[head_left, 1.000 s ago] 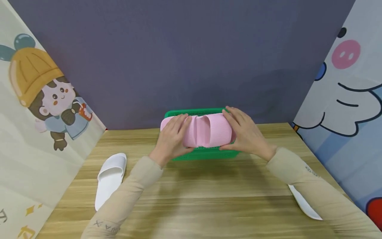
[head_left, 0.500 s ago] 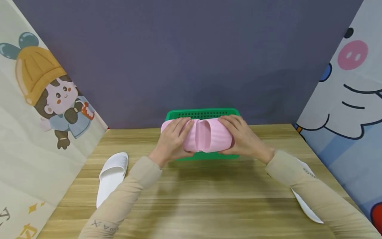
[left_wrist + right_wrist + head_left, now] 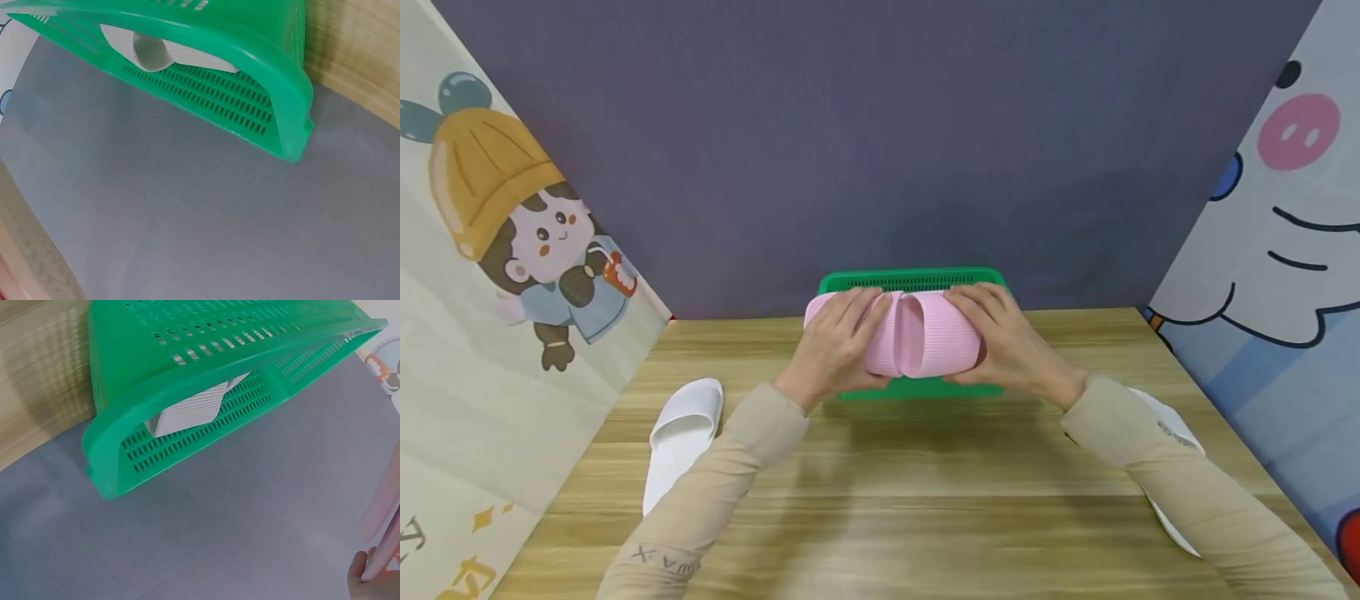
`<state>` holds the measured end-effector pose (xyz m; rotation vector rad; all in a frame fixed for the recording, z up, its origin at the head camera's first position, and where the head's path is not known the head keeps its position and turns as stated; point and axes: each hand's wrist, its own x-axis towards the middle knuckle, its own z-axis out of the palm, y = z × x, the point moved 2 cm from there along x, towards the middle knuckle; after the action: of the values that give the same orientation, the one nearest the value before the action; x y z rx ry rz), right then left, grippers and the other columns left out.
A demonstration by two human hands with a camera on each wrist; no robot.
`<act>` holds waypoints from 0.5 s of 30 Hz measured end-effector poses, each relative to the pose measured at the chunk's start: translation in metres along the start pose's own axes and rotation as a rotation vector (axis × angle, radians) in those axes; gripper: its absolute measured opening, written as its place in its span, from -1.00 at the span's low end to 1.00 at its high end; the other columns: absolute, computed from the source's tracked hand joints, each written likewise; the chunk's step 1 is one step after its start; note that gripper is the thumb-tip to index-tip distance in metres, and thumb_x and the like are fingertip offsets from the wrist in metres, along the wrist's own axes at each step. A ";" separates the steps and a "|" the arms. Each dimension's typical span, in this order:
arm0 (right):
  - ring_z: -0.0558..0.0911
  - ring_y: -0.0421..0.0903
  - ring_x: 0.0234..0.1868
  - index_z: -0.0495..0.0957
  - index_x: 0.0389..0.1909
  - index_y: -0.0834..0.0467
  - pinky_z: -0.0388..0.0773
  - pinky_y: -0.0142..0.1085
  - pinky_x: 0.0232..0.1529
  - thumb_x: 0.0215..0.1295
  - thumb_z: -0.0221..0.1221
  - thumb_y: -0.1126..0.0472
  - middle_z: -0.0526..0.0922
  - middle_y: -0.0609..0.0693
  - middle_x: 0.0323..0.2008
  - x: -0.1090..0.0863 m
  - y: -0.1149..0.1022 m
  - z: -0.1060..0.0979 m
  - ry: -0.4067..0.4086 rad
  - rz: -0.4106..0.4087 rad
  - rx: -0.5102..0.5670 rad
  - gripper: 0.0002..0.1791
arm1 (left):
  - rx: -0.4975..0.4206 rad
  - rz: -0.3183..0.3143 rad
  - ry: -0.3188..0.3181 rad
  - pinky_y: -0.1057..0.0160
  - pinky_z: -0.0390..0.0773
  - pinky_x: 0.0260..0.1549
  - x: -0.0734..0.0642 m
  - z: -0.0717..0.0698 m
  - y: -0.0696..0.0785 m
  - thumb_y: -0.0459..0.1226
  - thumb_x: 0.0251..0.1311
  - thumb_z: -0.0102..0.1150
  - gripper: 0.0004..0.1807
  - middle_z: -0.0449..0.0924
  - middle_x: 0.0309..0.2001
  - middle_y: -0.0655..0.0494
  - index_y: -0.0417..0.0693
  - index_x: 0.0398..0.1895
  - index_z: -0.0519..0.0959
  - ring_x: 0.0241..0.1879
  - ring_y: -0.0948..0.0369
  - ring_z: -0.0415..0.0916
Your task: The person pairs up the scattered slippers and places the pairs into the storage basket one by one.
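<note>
Head view, clock centred on frame. Pair of pink slippers point(image 3: 951, 333) sits near clock centre, held over the green basket point(image 3: 917, 390) as seen from above. Right wrist view puts pink slabs at its 4 o'clock, well apart from the basket.

Left hand point(image 3: 837, 343) is clamped on the slippers from the 9 o'clock end, fingers over the top, thumb on the near side. Right hand point(image 3: 1013, 343) mirrors it from 3, also clamped. Long beige sleeves on both arms.

Surface: wood-grain table point(image 3: 910, 508), streaks running roughly 9 to 3, satin sheen toward 6, soft shadows below the basket. Basket stands toward the table's far edge; slotted walls, smooth rim. Grey-white slippers point(image 3: 190, 412) inside it, seen through the mouth in the wrist views; count unclear.

White slipper point(image 3: 679, 437) on the table at 8, toe end pointing to 12, heel end behind the sleeve. White item point(image 3: 1167, 410) at 4, mostly behind the right sleeve, shape can't be told.

Room: plain slate-grey backdrop point(image 3: 880, 150) at 12. Cream printed panel point(image 3: 445, 350) at 9, cartoon kid in a yellow hat. Pale blue panel point(image 3: 1247, 400) at 3, white cartoon with pink snout.
</note>
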<state>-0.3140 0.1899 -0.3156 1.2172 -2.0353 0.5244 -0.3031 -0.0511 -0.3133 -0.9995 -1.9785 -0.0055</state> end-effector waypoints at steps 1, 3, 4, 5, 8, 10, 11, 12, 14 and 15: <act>0.32 0.22 0.10 0.30 0.16 0.30 0.30 0.07 0.10 -0.61 0.52 -0.09 0.39 0.24 0.09 0.000 0.000 0.000 0.002 0.003 0.003 0.15 | 0.002 0.001 -0.002 0.12 0.39 0.15 0.000 0.000 0.000 0.22 -0.54 0.32 0.06 0.45 0.05 -0.12 -0.22 0.14 0.38 0.05 -0.01 0.39; 0.32 0.22 0.09 0.30 0.16 0.29 0.31 0.08 0.08 -0.60 0.52 -0.08 0.39 0.24 0.09 0.001 -0.001 0.001 0.003 0.012 0.008 0.14 | 0.007 0.000 -0.004 0.12 0.40 0.14 0.001 0.000 -0.001 0.22 -0.55 0.32 0.07 0.45 0.05 -0.12 -0.22 0.14 0.39 0.05 -0.01 0.40; 0.32 0.22 0.09 0.30 0.16 0.29 0.31 0.08 0.08 -0.60 0.52 -0.08 0.39 0.24 0.09 0.002 -0.001 0.002 0.002 0.016 0.009 0.14 | 0.010 0.000 -0.004 0.12 0.40 0.14 0.001 0.000 -0.001 0.22 -0.56 0.33 0.07 0.45 0.05 -0.12 -0.22 0.14 0.39 0.04 0.00 0.40; 0.31 0.22 0.10 0.30 0.16 0.28 0.31 0.08 0.08 -0.59 0.52 -0.08 0.38 0.23 0.10 0.002 -0.001 0.002 -0.003 0.023 0.011 0.14 | 0.010 -0.001 -0.003 0.12 0.40 0.13 0.000 0.000 -0.001 0.22 -0.57 0.33 0.07 0.45 0.04 -0.12 -0.22 0.13 0.39 0.04 0.00 0.40; 0.31 0.21 0.11 0.29 0.17 0.29 0.32 0.08 0.09 -0.56 0.51 -0.09 0.38 0.23 0.11 0.002 -0.002 0.003 -0.022 0.031 0.008 0.13 | 0.015 -0.003 0.003 0.11 0.42 0.12 -0.001 0.002 -0.002 0.23 -0.60 0.35 0.09 0.46 0.03 -0.12 -0.22 0.12 0.40 0.02 -0.01 0.41; 0.31 0.20 0.12 0.28 0.18 0.29 0.33 0.08 0.09 -0.55 0.51 -0.10 0.38 0.22 0.12 0.002 -0.002 0.003 -0.044 0.040 -0.007 0.14 | 0.013 -0.004 0.004 0.11 0.42 0.11 -0.002 0.003 -0.002 0.24 -0.60 0.35 0.09 0.46 0.03 -0.12 -0.22 0.12 0.40 0.02 -0.01 0.42; 0.31 0.19 0.12 0.27 0.19 0.29 0.34 0.09 0.08 -0.56 0.51 -0.11 0.38 0.23 0.12 0.001 -0.001 0.002 -0.057 0.044 -0.019 0.16 | 0.012 -0.004 0.000 0.11 0.42 0.12 -0.002 0.004 -0.002 0.24 -0.58 0.34 0.09 0.46 0.04 -0.12 -0.22 0.12 0.39 0.02 -0.01 0.42; 0.31 0.19 0.12 0.26 0.20 0.29 0.36 0.10 0.07 -0.57 0.51 -0.13 0.37 0.23 0.12 0.001 -0.001 0.001 -0.070 0.048 -0.036 0.18 | 0.010 -0.005 -0.004 0.12 0.41 0.13 -0.002 0.005 -0.001 0.25 -0.56 0.33 0.08 0.46 0.04 -0.12 -0.22 0.13 0.39 0.03 -0.01 0.42; 0.31 0.19 0.12 0.23 0.22 0.29 0.38 0.11 0.04 -0.58 0.52 -0.16 0.36 0.23 0.13 0.000 0.000 0.000 -0.096 0.057 -0.072 0.22 | 0.011 -0.009 -0.018 0.14 0.39 0.16 -0.001 0.007 -0.001 0.26 -0.51 0.30 0.07 0.45 0.07 -0.11 -0.22 0.15 0.37 0.06 0.00 0.40; 0.31 0.19 0.12 0.22 0.23 0.28 0.40 0.11 0.02 -0.60 0.51 -0.19 0.35 0.23 0.13 0.000 0.001 -0.001 -0.104 0.057 -0.089 0.25 | 0.009 -0.012 -0.024 0.14 0.37 0.18 -0.001 0.007 -0.001 0.26 -0.50 0.30 0.08 0.44 0.08 -0.11 -0.22 0.16 0.36 0.07 0.00 0.40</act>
<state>-0.3141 0.1907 -0.3150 1.1582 -2.1625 0.4002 -0.3086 -0.0496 -0.3178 -0.9862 -2.0043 0.0086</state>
